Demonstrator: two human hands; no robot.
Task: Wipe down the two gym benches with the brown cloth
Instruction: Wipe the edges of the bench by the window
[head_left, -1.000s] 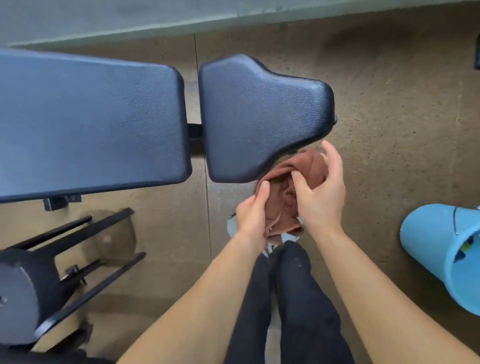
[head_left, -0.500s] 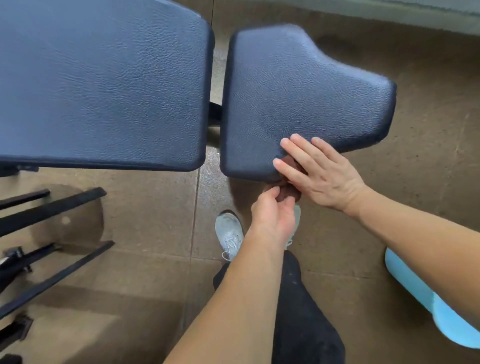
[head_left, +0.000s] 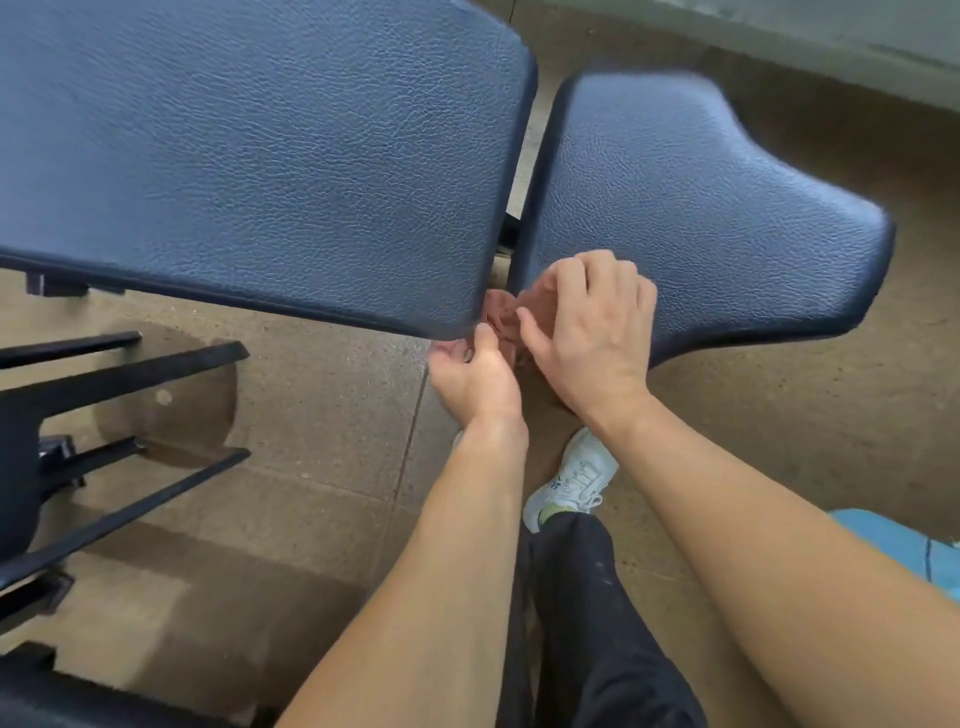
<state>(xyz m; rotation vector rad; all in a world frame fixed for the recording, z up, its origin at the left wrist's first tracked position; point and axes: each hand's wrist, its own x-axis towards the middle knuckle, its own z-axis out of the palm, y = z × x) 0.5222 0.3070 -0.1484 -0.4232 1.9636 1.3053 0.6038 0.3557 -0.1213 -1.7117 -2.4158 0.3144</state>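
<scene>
Gripping crumpled brown cloth: left hand and right hand, fingers curled round it, at dark-blue padded gym bench near edge.

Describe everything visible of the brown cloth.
Only a small patch of the cloth shows: reddish-brown soft fabric, bunched into folds. It sits at the near end of the gap between the long pad and the seat pad, at their lower edges. The left hand grips it from below and the right hand curls over it from the right. The hands hide the rest, so its full shape cannot be told.
</scene>
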